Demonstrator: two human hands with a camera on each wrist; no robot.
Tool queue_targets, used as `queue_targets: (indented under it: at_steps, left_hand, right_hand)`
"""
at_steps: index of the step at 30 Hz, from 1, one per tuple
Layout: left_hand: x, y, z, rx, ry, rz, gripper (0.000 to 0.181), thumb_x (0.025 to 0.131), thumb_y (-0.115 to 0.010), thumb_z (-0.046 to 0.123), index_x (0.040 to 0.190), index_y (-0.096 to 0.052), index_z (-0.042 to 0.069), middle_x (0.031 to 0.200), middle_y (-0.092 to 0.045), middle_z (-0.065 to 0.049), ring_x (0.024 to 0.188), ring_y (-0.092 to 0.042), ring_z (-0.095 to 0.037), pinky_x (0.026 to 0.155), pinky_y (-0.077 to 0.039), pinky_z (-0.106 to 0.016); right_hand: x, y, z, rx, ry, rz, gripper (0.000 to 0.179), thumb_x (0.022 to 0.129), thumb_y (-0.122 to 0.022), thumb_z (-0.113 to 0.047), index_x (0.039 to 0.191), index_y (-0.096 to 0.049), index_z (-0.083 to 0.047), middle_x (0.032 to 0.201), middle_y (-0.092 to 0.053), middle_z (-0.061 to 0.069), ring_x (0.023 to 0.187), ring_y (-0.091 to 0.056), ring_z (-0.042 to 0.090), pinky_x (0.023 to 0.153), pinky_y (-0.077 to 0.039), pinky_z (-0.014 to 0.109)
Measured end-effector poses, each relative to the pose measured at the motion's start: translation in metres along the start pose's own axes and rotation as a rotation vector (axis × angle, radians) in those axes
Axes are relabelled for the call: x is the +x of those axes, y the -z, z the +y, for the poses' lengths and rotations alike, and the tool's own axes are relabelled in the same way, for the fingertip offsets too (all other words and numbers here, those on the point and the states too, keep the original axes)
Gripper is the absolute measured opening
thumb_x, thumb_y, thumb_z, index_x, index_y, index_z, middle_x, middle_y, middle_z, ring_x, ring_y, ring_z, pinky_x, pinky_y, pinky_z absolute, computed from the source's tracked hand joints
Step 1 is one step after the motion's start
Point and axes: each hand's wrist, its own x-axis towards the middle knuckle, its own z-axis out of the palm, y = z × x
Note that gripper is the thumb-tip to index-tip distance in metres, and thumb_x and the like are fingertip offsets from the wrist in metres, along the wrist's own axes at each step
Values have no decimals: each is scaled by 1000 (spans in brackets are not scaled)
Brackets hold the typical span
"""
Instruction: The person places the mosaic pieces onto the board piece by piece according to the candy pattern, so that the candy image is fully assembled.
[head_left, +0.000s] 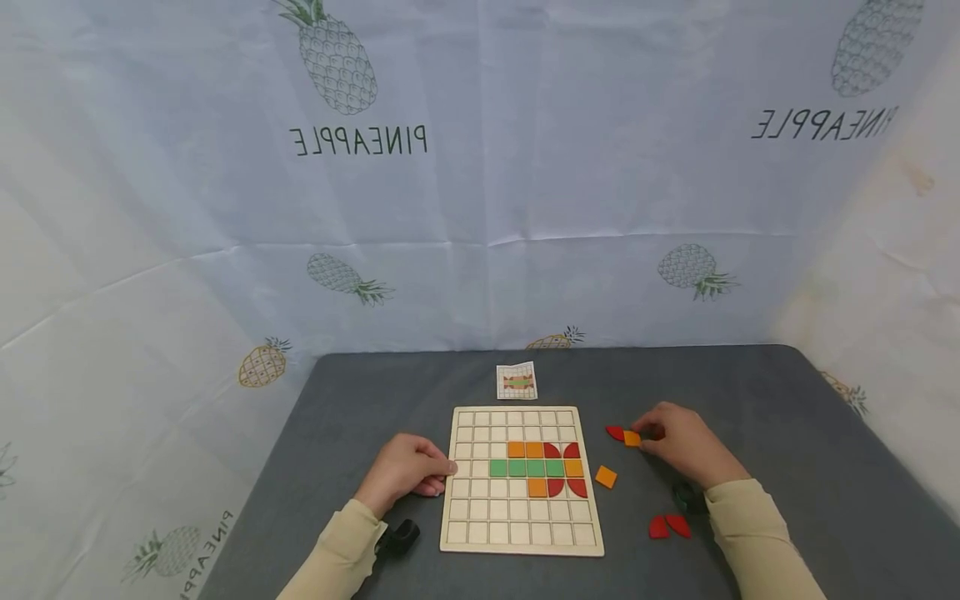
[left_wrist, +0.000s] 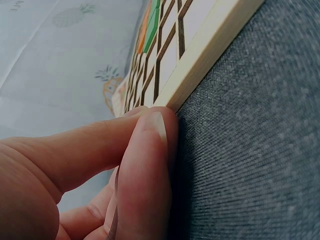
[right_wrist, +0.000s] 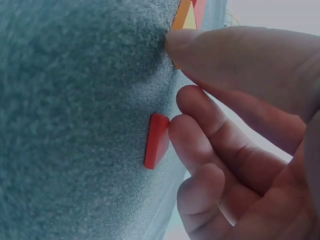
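A wooden grid board lies on the dark table, with orange squares, green squares and red quarter-round tiles in some of its cells. My left hand pinches the board's left edge between thumb and finger, seen closely at the wooden rim in the left wrist view. To the right of the board, my right hand pinches an orange square tile at the table surface. A red tile lies against that tile's left side. Another red tile lies below the curled fingers in the right wrist view.
A small pattern card lies behind the board. One loose orange square is just right of the board, and two red tiles lie nearer the front right. Behind the table hangs a pineapple-print cloth.
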Motion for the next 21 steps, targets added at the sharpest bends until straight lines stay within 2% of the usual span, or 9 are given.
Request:
queue_targets:
  at_steps: [8, 12, 17, 21]
  left_hand:
    - [0, 1, 1, 4, -8, -2, 22, 86, -93, 23, 93, -81, 6, 76, -78, -8, 65, -73, -13, 63, -66, -30]
    - [-1, 1, 1, 6, -7, 4, 21, 87, -92, 23, 93, -81, 6, 77, -78, -9, 65, -73, -14, 63, -66, -31]
    - [-2, 1, 1, 3, -1, 5, 20, 87, -92, 22, 93, -81, 6, 77, -78, -9, 65, -74, -14, 63, -66, -31]
    - [-2, 0, 1, 2, -5, 6, 20, 87, -92, 21, 93, -81, 6, 77, -78, -9, 65, -74, -13, 63, -66, -31]
  right_hand:
    - [-1, 2, -1, 0, -21, -21, 19, 90, -85, -8, 108, -82, -7, 105, -72, 7, 91, -66, 21, 82, -64, 48]
    - [-3, 2, -8, 16, -32, -38, 18, 90, -86, -10, 107, -83, -9, 105, -72, 6, 90, -65, 20, 82, -64, 47]
    - [-6, -8, -31, 22, 5, -33, 18, 88, -89, -14, 105, -83, -14, 107, -72, 1, 96, -67, 19, 89, -64, 48]
    - [-8, -20, -59, 56, 47, -41, 18, 88, -91, -16, 103, -82, -18, 106, -71, -4, 97, -67, 14, 89, -64, 44]
